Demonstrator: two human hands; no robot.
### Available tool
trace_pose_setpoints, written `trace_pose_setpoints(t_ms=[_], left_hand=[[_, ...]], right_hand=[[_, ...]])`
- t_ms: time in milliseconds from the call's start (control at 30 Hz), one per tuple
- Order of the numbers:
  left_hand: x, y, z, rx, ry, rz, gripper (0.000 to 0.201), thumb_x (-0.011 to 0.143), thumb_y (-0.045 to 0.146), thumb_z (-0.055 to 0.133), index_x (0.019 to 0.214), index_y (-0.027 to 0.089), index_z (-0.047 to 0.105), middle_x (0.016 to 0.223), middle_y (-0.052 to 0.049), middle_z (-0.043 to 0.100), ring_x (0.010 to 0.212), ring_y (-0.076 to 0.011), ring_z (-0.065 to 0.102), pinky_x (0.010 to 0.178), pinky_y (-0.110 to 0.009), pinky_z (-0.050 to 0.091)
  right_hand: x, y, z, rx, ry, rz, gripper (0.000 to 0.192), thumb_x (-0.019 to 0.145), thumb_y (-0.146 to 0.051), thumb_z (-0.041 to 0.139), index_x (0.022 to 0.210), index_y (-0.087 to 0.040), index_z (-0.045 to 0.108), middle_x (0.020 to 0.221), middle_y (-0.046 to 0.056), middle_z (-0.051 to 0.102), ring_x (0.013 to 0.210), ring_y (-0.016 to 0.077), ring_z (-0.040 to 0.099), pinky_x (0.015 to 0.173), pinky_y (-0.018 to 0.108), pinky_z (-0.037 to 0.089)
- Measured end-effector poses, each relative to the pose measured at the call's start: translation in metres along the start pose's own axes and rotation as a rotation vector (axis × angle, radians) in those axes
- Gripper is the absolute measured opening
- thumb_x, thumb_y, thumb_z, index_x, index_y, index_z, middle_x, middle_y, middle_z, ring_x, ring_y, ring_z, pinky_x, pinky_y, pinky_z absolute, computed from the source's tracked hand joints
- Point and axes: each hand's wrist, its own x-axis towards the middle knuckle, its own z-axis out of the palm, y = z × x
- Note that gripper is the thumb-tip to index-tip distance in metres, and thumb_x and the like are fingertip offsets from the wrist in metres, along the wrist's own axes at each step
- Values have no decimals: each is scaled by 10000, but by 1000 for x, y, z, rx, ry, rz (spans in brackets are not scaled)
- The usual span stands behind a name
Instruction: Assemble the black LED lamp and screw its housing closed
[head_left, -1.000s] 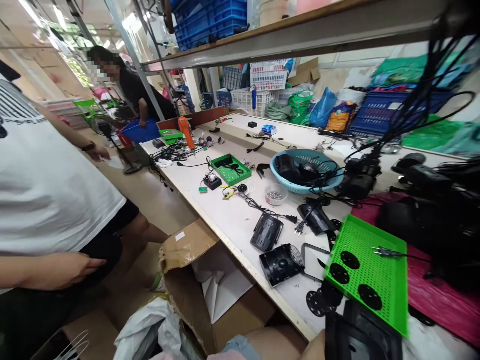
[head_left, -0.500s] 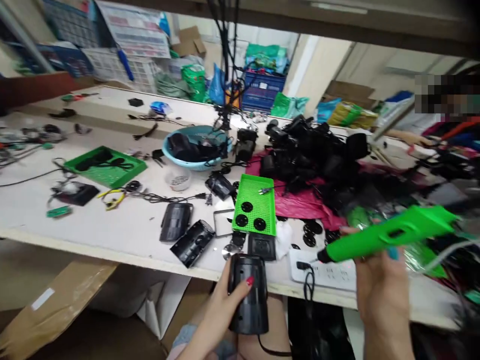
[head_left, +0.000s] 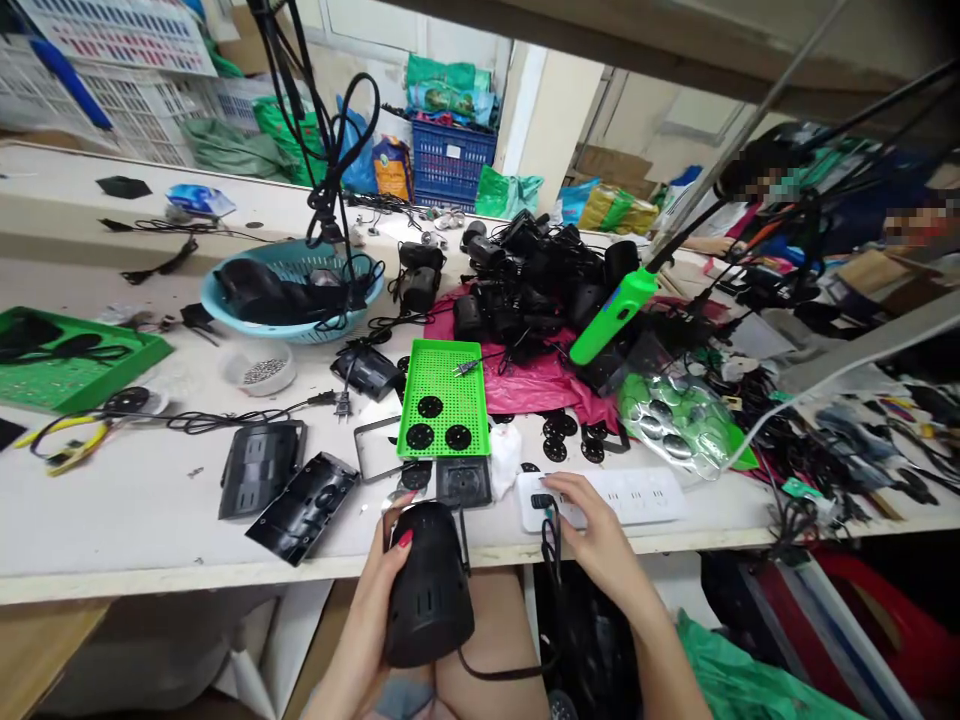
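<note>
My left hand (head_left: pixel 381 575) is closed around a black cylindrical device housing (head_left: pixel 429 590), held over my lap at the table's front edge. A black cord runs from the housing's lower end toward the right. At the white power strip (head_left: pixel 645 497), my right hand (head_left: pixel 596 530) has its fingers closed about a black plug (head_left: pixel 541 501) seated in the strip's left end. The fingers partly cover the strip. A green electric screwdriver (head_left: pixel 613 318) hangs tilted above the table, free of both hands.
Green perforated tray (head_left: pixel 444 375) with black discs stands ahead. Left of it are housing halves (head_left: pixel 306 508), a bowl of screws (head_left: pixel 262 370) and a blue basket (head_left: pixel 292 320). A heap of black devices (head_left: pixel 525 270) lies behind; cables hang overhead. Other people are at the right.
My right hand has let go of the green screwdriver, which now hangs farther back, and has moved to the plug on the power strip. My left hand still holds the housing, now turned slightly.
</note>
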Motion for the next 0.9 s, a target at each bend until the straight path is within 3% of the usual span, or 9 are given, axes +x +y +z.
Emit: trace_pose_setpoints(t_ms=[133,233,333,433,533,667,733,900], left_hand=[[-5,-2,1,-143,14,-1,635,824,442,724,1411,325,512,1405,29,601,1224,-210,591,829,-185,537],[-16,-17,-16,-246,115,-166,591,791,393,772,1337,258,590,1192,-26,729,1033,-221,697,821,-254,566],[-37,-42,-42,-369,135,-384,391,746,375,793,1050,137,729,935,-93,781,951,-291,727,863,-358,574],[-59,-63,-59,-470,33,-476,387,749,538,720,828,160,751,818,-102,771,1038,-348,700,897,-427,562],[-70,-71,-67,-473,152,-415,354,780,559,666,725,214,721,731,-61,752,1070,-338,683,900,-443,555],[-76,-69,-72,-300,306,-277,260,761,465,729,674,224,682,625,-13,700,1018,-310,687,898,-422,554],[-78,-67,-73,-317,261,-293,260,748,459,752,714,207,697,626,-18,695,975,-308,698,888,-423,557],[-81,-67,-73,-467,-19,-391,396,766,526,721,973,188,724,866,-67,766,1042,-331,700,912,-468,547]], right_hand=[[-1,-3,10,-93,-17,-28,392,901,-190,492,1266,-288,599,1345,76,541,1288,267,507,1109,489,428],[-5,1,17,-219,-12,-94,411,921,-186,469,1317,-269,540,1357,94,526,1292,274,481,1092,506,428],[-11,11,21,-328,47,-179,362,922,-237,493,1281,-236,537,1335,117,541,1246,300,500,1047,533,436],[-14,26,22,-386,87,-269,335,916,-360,513,1214,-221,571,1289,133,578,1188,341,538,1007,567,428],[-10,35,24,-417,113,-297,367,912,-467,509,1167,-219,598,1263,151,602,1170,372,563,993,561,420],[-8,31,27,-444,169,-305,440,907,-538,464,1110,-185,630,1224,173,620,1134,395,586,979,566,428],[-9,29,28,-453,184,-309,465,907,-554,452,1089,-170,641,1203,181,628,1116,397,595,973,567,433],[-8,33,29,-465,206,-346,482,912,-582,463,1059,-166,657,1187,175,646,1088,382,613,970,546,439]])
